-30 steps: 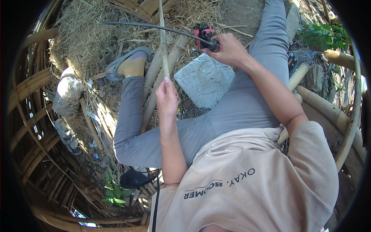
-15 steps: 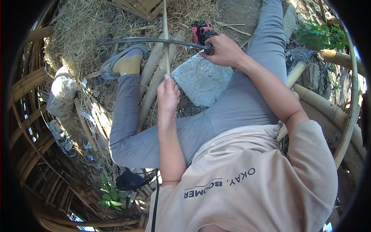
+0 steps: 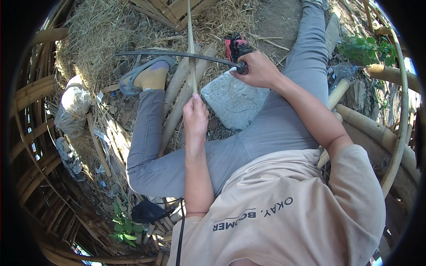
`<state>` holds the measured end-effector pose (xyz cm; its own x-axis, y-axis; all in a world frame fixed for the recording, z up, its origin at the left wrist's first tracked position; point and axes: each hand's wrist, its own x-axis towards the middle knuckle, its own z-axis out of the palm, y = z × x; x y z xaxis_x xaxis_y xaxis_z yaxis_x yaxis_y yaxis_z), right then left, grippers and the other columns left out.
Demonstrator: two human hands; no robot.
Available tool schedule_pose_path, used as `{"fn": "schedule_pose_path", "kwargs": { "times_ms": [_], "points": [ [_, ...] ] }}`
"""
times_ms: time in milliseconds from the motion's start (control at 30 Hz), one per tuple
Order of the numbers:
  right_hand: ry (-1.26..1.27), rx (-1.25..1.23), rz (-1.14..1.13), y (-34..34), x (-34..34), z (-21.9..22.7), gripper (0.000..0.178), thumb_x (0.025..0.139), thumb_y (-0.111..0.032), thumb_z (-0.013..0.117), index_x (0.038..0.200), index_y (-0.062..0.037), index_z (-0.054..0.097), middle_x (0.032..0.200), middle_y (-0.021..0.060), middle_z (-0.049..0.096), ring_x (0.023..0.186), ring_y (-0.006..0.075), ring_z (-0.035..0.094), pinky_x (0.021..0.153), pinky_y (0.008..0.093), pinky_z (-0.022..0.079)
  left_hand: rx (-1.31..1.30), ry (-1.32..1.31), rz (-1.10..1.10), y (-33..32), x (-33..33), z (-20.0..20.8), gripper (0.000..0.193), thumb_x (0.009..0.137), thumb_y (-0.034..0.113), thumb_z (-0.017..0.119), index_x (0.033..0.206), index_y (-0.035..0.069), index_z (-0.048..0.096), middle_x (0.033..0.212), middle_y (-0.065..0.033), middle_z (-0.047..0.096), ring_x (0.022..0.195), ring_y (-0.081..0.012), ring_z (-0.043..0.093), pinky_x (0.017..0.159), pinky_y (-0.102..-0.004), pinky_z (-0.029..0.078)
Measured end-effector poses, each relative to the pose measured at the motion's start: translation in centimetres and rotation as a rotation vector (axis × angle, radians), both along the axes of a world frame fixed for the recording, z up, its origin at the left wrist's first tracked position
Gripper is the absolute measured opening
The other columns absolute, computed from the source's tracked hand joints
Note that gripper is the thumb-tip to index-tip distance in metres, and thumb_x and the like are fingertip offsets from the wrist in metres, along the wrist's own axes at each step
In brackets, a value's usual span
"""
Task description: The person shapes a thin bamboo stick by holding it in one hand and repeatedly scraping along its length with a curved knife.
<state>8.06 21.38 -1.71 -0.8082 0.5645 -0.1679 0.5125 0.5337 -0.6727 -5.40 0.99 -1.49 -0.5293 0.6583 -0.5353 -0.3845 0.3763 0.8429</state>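
My left hand point(image 3: 195, 119) grips a thin upright bamboo strip point(image 3: 191, 40) that runs up to the top edge of the view. My right hand point(image 3: 258, 70) is closed on the dark handle of a long curved blade point(image 3: 173, 54), which lies crosswise against the strip above my left hand. A grey stone block point(image 3: 233, 103) sits on the ground between my legs, just below the right hand. Two thicker bamboo pieces point(image 3: 179, 95) lean beside my left leg.
Dry straw point(image 3: 95, 33) covers the ground at the top left. A red and black tool point(image 3: 234, 44) lies beyond the right hand. Curved bamboo poles point(image 3: 381, 133) ring the right side, and a woven bamboo frame point(image 3: 31, 133) rings the left. A clear plastic bag point(image 3: 75, 104) lies at left.
The blade has swung down and left across the bamboo strip, now lying closer to my left hand. My left hand has stayed gripping the strip.
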Motion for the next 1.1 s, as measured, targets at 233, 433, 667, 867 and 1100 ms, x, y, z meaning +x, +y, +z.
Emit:
{"fn": "schedule_pose_path", "kwargs": {
  "times_ms": [233, 433, 667, 867, 1100],
  "points": [
    [0.063, 0.005, -0.004, 0.0, -0.3, -0.6, 0.032, 0.079, -0.030, 0.076, 0.074, 0.0004, 0.067, 0.062, 0.0178, 0.061, 0.062, 0.0364, 0.062, 0.062, 0.0446, 0.049, 0.009, -0.128, 0.014, -0.2, -0.6, 1.2, 0.043, 0.107, 0.042, 0.040, 0.073, 0.017, 0.036, 0.056, 0.0092, 0.026, 0.044, -0.0012, 0.023, 0.038, -0.0210, 0.016],
    [0.040, 0.020, -0.011, 0.1, -0.9, -1.0, 0.032, 0.079, -0.030, 0.075, 0.075, 0.0013, 0.067, 0.064, 0.0194, 0.062, 0.064, 0.0375, 0.062, 0.063, 0.0450, 0.050, 0.222, -0.743, -0.007, -0.7, -2.5, -0.4, 0.044, 0.107, 0.045, 0.038, 0.073, 0.017, 0.036, 0.056, 0.0094, 0.022, 0.044, -0.0020, 0.020, 0.037, -0.0195, 0.017],
    [0.074, 0.019, -0.019, 0.2, -0.9, -0.8, 0.035, 0.080, -0.030, 0.076, 0.070, 0.0020, 0.065, 0.056, 0.0176, 0.057, 0.054, 0.0349, 0.058, 0.056, 0.0438, 0.045, 0.226, -0.649, -0.002, -0.6, -2.2, -0.7, 0.043, 0.108, 0.044, 0.036, 0.075, 0.016, 0.037, 0.056, 0.0100, 0.023, 0.045, -0.0017, 0.022, 0.038, -0.0187, 0.019],
    [-0.041, -0.067, -0.017, 0.1, -1.2, 0.1, 0.034, 0.079, -0.031, 0.075, 0.073, 0.0008, 0.067, 0.068, 0.0208, 0.065, 0.071, 0.0388, 0.066, 0.068, 0.0467, 0.052, 0.234, -0.723, -0.044, -0.8, -2.8, -0.5, 0.041, 0.108, 0.043, 0.034, 0.077, 0.016, 0.038, 0.057, 0.0090, 0.025, 0.047, -0.0024, 0.025, 0.039, -0.0185, 0.022],
    [-0.027, -0.059, 0.001, -0.3, -1.2, -0.2, 0.034, 0.080, -0.030, 0.075, 0.072, 0.0010, 0.066, 0.067, 0.0210, 0.064, 0.070, 0.0396, 0.065, 0.067, 0.0470, 0.051, 0.209, -0.815, -0.049, -0.7, -3.3, -0.9, 0.048, 0.108, 0.046, 0.025, 0.071, 0.017, 0.035, 0.057, 0.0073, 0.028, 0.055, -0.0069, 0.034, 0.042, -0.0197, 0.028]
  ]
}}
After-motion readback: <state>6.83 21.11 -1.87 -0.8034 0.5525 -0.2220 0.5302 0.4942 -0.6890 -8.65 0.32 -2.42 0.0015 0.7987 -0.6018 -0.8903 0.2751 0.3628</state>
